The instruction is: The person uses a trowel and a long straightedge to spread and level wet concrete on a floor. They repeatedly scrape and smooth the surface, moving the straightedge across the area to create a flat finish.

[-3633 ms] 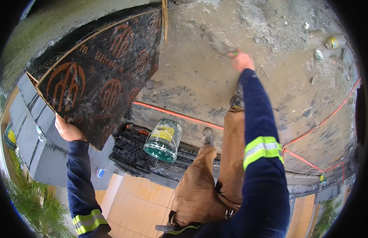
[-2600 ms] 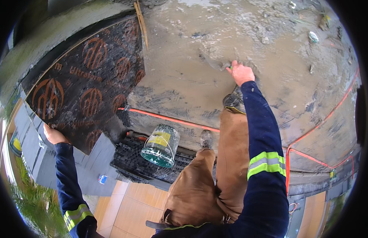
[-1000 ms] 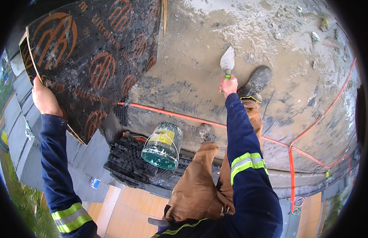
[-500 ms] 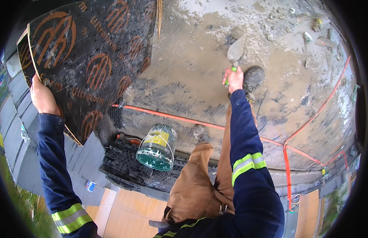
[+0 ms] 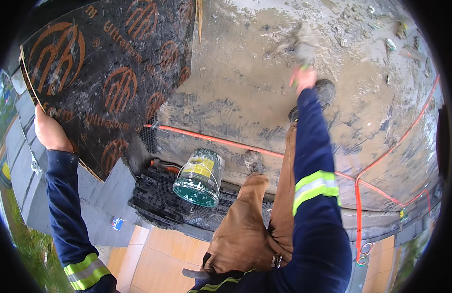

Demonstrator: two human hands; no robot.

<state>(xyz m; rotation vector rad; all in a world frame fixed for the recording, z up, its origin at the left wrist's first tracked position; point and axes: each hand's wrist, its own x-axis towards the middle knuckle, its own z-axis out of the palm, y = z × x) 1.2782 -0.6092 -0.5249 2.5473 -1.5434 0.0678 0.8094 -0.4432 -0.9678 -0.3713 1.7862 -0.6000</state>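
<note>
My left hand (image 5: pixel 52 131) grips the edge of a large black plywood sheet (image 5: pixel 96 105) with orange printing, which stands tilted at the left. My fingertips wrap over its rim and part of them is hidden behind it. Farther off at the right, my right hand (image 5: pixel 306 80) is closed round the green handle of a trowel. The trowel's blade (image 5: pixel 305 52) is smeared by motion just above wet grey mortar (image 5: pixel 308 33) on the muddy concrete floor (image 5: pixel 235 73).
A white-smeared bucket (image 5: pixel 200 177) with a green rim lies tipped beside black plastic grid pieces (image 5: pixel 155 191). Orange conduit (image 5: pixel 221 142) crosses the floor and branches at the right. My boots (image 5: pixel 325 93) stand on the concrete. Grey slabs (image 5: pixel 106 222) are at the lower left.
My right hand has swung the trowel a little to the right and farther away, and the blade now blurs. My left hand keeps its hold on the plywood sheet while the view shifts slightly.
</note>
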